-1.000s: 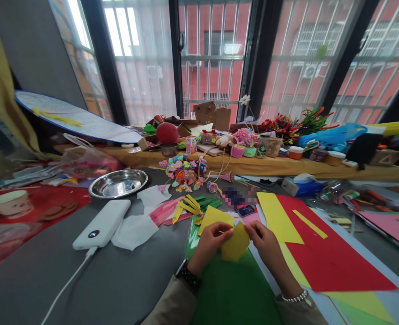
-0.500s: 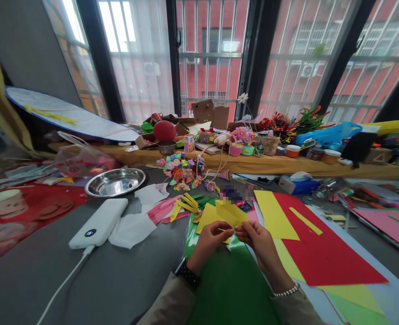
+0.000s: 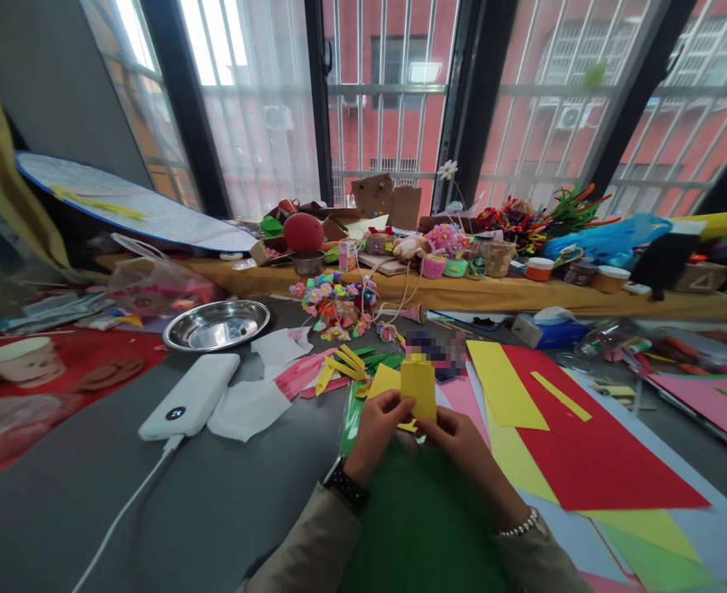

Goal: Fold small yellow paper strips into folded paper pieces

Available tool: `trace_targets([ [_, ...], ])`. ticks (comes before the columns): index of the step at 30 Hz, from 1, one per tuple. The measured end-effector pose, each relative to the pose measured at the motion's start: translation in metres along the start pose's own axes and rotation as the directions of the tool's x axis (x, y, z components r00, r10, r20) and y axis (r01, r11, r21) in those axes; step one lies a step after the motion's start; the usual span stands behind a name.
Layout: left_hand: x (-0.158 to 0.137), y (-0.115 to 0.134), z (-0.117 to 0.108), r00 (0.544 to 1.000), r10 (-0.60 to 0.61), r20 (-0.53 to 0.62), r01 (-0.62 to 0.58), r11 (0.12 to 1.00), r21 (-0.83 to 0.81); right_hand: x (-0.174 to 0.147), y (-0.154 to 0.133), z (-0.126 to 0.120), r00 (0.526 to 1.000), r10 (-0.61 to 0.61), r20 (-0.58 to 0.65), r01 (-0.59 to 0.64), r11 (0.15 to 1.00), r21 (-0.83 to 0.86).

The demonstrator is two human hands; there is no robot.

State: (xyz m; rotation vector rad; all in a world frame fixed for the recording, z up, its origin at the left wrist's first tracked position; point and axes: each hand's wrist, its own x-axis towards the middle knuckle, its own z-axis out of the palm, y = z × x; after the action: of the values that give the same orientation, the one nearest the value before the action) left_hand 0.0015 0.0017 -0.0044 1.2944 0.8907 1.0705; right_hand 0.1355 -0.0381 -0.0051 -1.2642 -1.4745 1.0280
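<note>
Between my two hands a small piece of yellow paper (image 3: 418, 389) is held upright. My left hand (image 3: 380, 424) pinches its left edge, thumb in front. At its lower right corner, my right hand (image 3: 453, 436) grips it between thumb and fingers. Behind it lies another yellow sheet (image 3: 383, 380), partly covered by my left hand. Below my hands is a glossy green sheet (image 3: 428, 519). Folded yellow strips (image 3: 342, 367) and a pink crumpled paper (image 3: 302, 372) rest just to the left.
At right, a red sheet (image 3: 610, 461) lies with a yellow sheet (image 3: 508, 387) over it. On the left are a white power bank (image 3: 196, 395) with a cable, white paper pieces (image 3: 249, 409) and a metal plate (image 3: 174, 336). Pipe-cleaner flowers (image 3: 338, 301) stand behind; crafts crowd the windowsill.
The yellow paper has turned from lying slanted and wide to standing upright and narrow between my hands. My right hand has shifted to its lower corner. The view has moved slightly.
</note>
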Motion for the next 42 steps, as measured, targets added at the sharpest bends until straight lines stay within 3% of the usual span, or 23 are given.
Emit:
trace_targets([
  [3,0.001,-0.001,0.000,0.999,0.026,-0.025,-0.025,1.000,0.018,0.000,0.000,-0.006,0.997,-0.071,-0.017,0.068,0.987,-0.145],
  [7,0.002,-0.003,-0.001,0.998,0.035,-0.051,-0.034,0.999,0.035,0.000,-0.001,-0.013,0.970,-0.203,-0.137,0.170,0.961,-0.220],
  [12,0.002,-0.004,0.000,0.999,0.027,-0.031,-0.025,0.998,0.059,0.000,-0.003,-0.016,0.938,-0.346,-0.021,0.325,0.900,-0.289],
  [16,0.001,-0.004,0.001,0.997,0.076,-0.024,-0.074,0.995,0.067,-0.001,-0.002,-0.017,0.925,-0.379,0.017,0.365,0.878,-0.310],
  [25,-0.002,-0.003,0.003,0.974,0.224,-0.028,-0.216,0.961,0.174,0.003,-0.002,-0.019,0.956,-0.293,0.004,0.285,0.926,-0.248],
  [31,-0.002,-0.002,0.003,0.982,0.190,0.013,-0.189,0.964,0.187,0.002,-0.003,-0.014,0.975,-0.212,-0.070,0.197,0.965,-0.173],
  [37,-0.004,0.000,0.006,0.990,0.102,0.102,-0.109,0.992,0.068,0.002,0.002,-0.012,0.968,-0.161,-0.194,0.125,0.975,-0.186],
  [42,-0.002,-0.005,0.007,0.982,0.097,0.163,-0.098,0.995,-0.001,0.001,-0.001,-0.013,0.963,-0.148,-0.225,0.100,0.973,-0.208],
])
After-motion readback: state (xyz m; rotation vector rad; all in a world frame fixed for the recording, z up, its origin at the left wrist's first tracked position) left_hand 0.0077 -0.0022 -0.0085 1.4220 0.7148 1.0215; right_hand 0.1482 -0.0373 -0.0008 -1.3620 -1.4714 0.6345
